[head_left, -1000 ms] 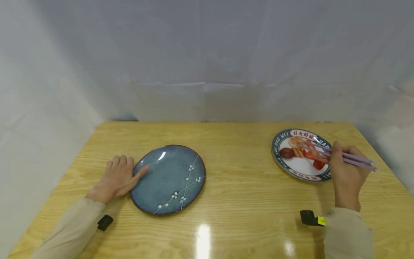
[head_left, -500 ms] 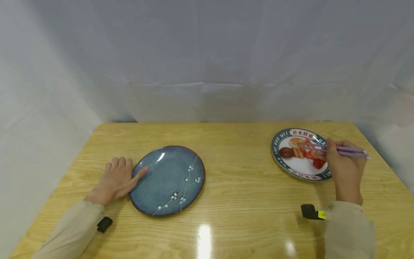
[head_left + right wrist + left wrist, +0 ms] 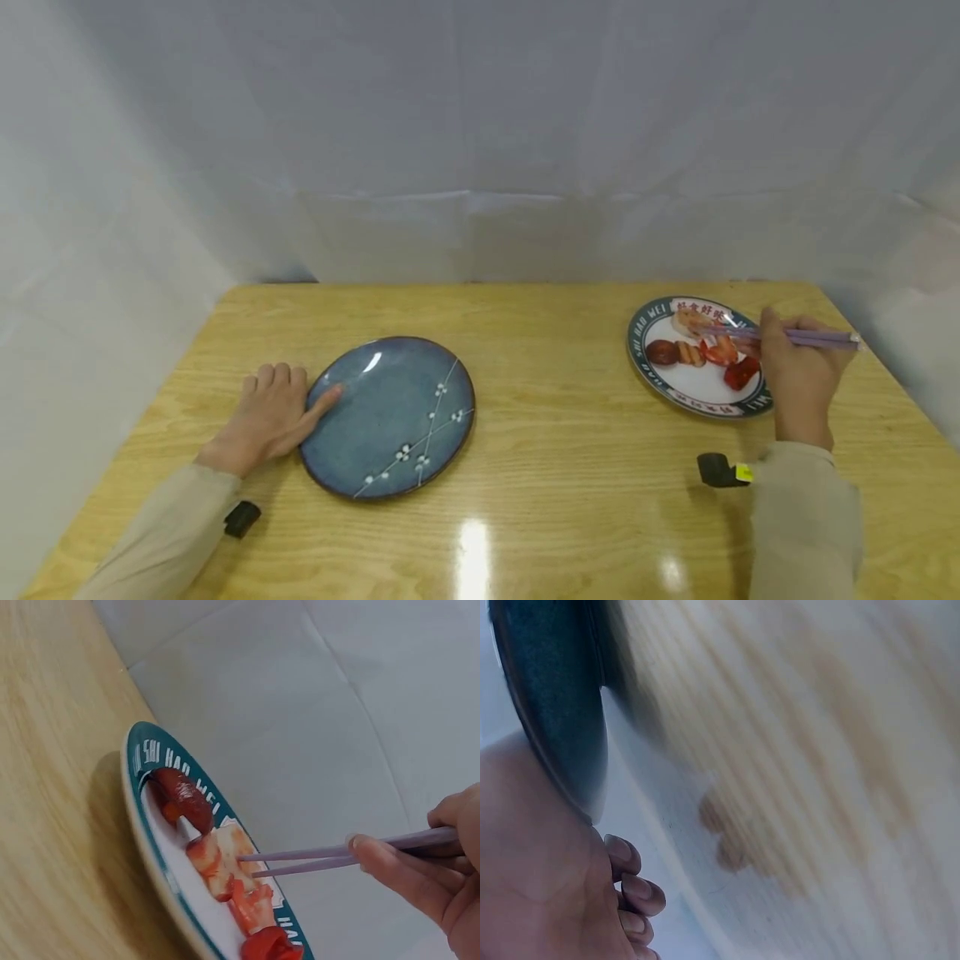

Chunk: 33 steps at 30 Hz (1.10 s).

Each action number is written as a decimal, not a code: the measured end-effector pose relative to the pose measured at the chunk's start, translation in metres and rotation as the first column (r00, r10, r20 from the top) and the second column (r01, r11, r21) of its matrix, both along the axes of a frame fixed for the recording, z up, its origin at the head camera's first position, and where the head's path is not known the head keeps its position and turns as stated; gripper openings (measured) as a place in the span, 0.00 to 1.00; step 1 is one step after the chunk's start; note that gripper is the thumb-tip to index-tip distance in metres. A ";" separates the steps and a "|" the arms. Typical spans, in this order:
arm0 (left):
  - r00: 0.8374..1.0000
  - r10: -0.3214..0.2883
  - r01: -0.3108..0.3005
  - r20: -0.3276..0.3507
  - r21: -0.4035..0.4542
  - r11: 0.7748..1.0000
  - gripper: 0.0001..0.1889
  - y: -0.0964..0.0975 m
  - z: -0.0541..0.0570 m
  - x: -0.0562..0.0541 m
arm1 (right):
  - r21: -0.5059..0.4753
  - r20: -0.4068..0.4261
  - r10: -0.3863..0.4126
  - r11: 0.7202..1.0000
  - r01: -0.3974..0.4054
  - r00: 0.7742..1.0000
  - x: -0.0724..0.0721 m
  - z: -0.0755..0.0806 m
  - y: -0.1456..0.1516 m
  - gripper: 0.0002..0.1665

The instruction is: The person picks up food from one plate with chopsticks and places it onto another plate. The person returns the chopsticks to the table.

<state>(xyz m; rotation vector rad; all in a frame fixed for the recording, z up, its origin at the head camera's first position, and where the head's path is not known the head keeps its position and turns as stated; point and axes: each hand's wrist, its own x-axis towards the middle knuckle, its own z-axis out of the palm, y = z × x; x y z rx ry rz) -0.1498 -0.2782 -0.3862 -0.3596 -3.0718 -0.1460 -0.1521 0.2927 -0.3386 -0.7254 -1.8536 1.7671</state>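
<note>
In the head view my left hand rests at the left edge of a blue round plate with white blossom branches. Its straight thumb lies over the rim, the other fingers beside the plate. My right hand holds a pair of lilac chopsticks over a white plate with a green lettered rim. In the right wrist view the chopstick tips touch a pale orange-and-white food piece. Around it lie a brown-red round piece, a striped piece and red pieces.
Both plates stand on a wooden table, the lettered one near the back right. Pale grey sheeting hangs behind the table and at its sides. Black wrist devices stick out beside both sleeves.
My right hand has shifted slightly forward, with the chopsticks moving toward the back of the lettered plate. The red piece nearest that hand has turned. My left hand stays at the blue plate.
</note>
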 end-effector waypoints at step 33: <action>0.999 -0.009 0.008 -0.051 -0.015 1.000 0.29 -0.001 -0.001 0.001 | 0.251 -0.159 -0.102 0.958 0.140 0.982 0.006 -0.017 -0.003 0.19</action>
